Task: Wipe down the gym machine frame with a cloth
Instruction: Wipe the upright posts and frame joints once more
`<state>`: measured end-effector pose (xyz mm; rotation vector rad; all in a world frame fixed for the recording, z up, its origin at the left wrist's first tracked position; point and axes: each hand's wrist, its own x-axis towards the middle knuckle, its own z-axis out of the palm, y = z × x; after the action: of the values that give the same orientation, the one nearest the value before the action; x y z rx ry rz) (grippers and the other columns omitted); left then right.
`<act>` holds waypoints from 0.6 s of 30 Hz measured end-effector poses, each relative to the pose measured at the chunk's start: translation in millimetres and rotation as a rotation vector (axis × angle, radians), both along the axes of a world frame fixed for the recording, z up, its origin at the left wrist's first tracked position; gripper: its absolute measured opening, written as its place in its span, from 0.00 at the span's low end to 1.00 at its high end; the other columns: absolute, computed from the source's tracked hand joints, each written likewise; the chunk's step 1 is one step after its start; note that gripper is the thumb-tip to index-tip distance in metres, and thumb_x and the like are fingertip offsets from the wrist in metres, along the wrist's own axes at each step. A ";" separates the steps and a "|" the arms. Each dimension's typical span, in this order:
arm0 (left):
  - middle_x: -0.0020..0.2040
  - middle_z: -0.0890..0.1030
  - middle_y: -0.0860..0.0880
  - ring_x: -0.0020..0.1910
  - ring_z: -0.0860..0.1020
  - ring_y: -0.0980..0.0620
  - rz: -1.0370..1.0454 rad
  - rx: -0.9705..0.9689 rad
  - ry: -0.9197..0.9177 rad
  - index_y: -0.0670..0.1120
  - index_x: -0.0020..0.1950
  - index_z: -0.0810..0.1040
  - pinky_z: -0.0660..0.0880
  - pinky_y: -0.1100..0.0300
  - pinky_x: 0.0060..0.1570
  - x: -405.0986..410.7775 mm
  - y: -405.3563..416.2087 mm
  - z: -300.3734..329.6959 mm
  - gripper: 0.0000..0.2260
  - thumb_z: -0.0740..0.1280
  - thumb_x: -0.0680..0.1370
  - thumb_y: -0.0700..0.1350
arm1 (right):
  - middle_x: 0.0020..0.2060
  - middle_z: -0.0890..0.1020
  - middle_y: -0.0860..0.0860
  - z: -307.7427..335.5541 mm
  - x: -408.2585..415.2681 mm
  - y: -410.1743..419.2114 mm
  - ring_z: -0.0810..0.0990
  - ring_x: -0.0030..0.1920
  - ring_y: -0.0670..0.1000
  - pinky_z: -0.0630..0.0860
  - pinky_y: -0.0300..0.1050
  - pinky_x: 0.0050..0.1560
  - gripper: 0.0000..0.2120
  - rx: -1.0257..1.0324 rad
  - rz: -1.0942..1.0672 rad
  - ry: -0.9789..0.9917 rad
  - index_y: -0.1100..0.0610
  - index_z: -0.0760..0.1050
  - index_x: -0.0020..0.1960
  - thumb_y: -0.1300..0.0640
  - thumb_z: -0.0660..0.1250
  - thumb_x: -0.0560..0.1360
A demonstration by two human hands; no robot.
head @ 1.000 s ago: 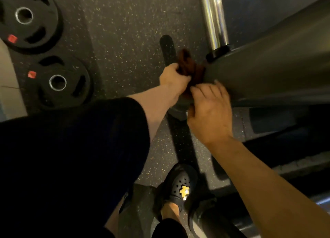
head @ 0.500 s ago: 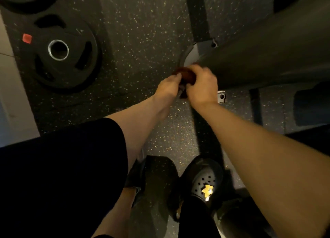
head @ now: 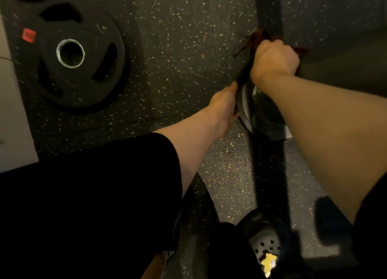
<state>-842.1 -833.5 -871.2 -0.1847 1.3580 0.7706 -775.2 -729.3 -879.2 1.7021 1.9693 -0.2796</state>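
Cloth (head: 254, 40): dark reddish-brown, stretched as a band from the upper grip down to the lower one, lying against the dark frame (head: 335, 48) near its foot; frayed ends show above and beside the upper fist.
Frame: large dark tube crossing the upper right, meeting a rounded base plate (head: 249, 113) on the floor (head: 178, 48).
Right hand (head: 274, 61): grip clamped in a fist round the upper part of the cloth, knuckles pressed against the frame.
Left hand (head: 223, 102): lower and nearer, fingers pinching the bottom end of the cloth beside the base plate; grip closed on it.
Floor: dark speckled rubber, with a narrow black floor bar (head: 270, 174) running from the base plate toward the viewer.
Weight plate (head: 69, 54): black, steel-ringed hole, red label, lying flat at left, well apart from the hands.
Shoe (head: 263, 243): dark perforated clog with a yellow charm, bottom centre.
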 end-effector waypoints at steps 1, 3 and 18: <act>0.65 0.77 0.46 0.48 0.77 0.53 0.016 0.001 -0.013 0.45 0.69 0.72 0.74 0.60 0.46 0.8 -1.0 2.0 0.18 0.54 0.84 0.51 | 0.63 0.72 0.63 2.5 2.0 -9.5 0.73 0.61 0.62 0.73 0.56 0.55 0.20 0.043 0.054 0.015 0.62 0.67 0.67 0.58 0.65 0.78; 0.65 0.76 0.45 0.52 0.78 0.50 0.058 -0.021 -0.012 0.43 0.70 0.71 0.74 0.58 0.50 1.0 -4.5 5.9 0.20 0.53 0.84 0.52 | 0.62 0.73 0.63 4.0 5.6 -33.3 0.74 0.59 0.62 0.73 0.54 0.50 0.18 0.092 0.186 0.069 0.62 0.66 0.66 0.59 0.62 0.79; 0.69 0.74 0.48 0.55 0.75 0.53 -0.182 -0.051 0.081 0.47 0.73 0.68 0.70 0.57 0.60 51.5 -46.6 25.6 0.18 0.56 0.84 0.50 | 0.61 0.75 0.61 14.8 154.9 -162.4 0.73 0.60 0.61 0.71 0.53 0.58 0.16 0.017 -0.162 0.246 0.60 0.71 0.65 0.64 0.62 0.78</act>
<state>-790.6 -880.2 -845.5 -0.0692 1.4501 0.5966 -620.4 -891.7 -864.4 1.9196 2.0092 -0.5555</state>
